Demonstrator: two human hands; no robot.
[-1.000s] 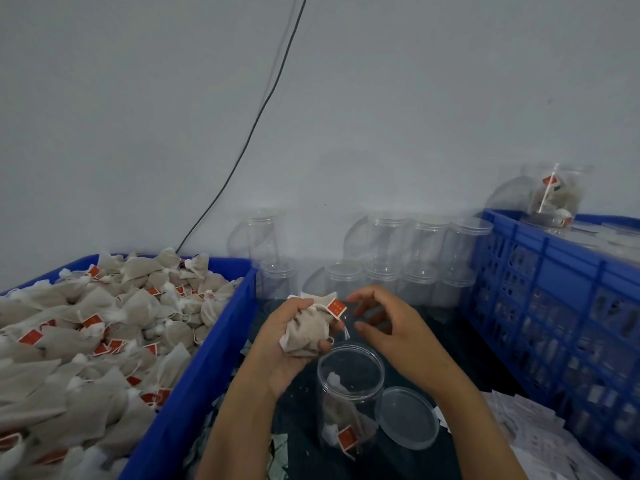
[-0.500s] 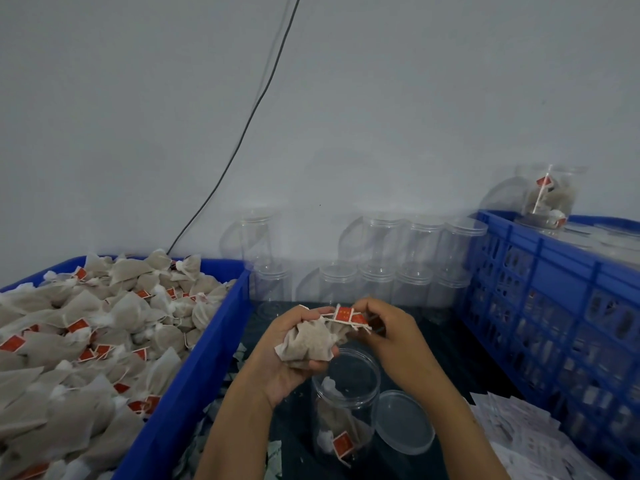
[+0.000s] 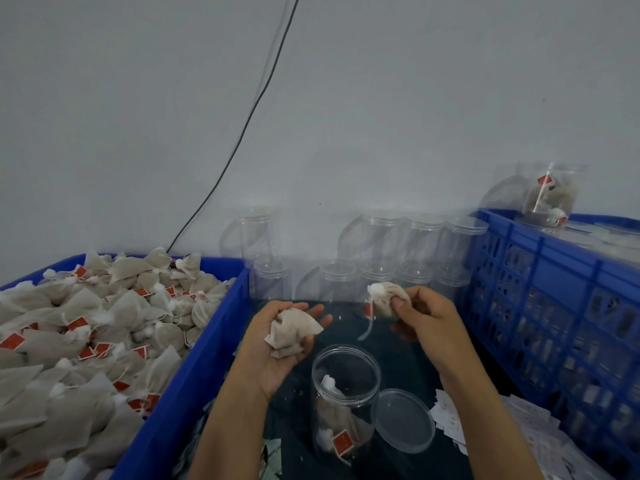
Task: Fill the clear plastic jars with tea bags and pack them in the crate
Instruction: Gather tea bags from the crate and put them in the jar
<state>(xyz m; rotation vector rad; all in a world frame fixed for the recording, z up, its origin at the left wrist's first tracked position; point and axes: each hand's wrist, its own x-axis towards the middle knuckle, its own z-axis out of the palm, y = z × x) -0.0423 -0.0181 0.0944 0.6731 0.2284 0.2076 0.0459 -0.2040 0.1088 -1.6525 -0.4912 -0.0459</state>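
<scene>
An open clear jar stands on the dark surface between my arms, with a few tea bags and a red tag at its bottom. Its clear lid lies flat to its right. My left hand, palm up above and left of the jar, holds a small bunch of tea bags. My right hand pinches a single tea bag, whose string and red tag hang down. A blue crate at the right carries a filled jar on top.
A blue bin heaped with loose tea bags fills the left side. Several empty lidded jars are stacked against the grey wall behind my hands. White paper slips lie at the lower right. A black cable runs down the wall.
My hands met at the bunch, then my right hand drew one tea bag out and moved right with it. My left hand opened a little, still holding the others.
</scene>
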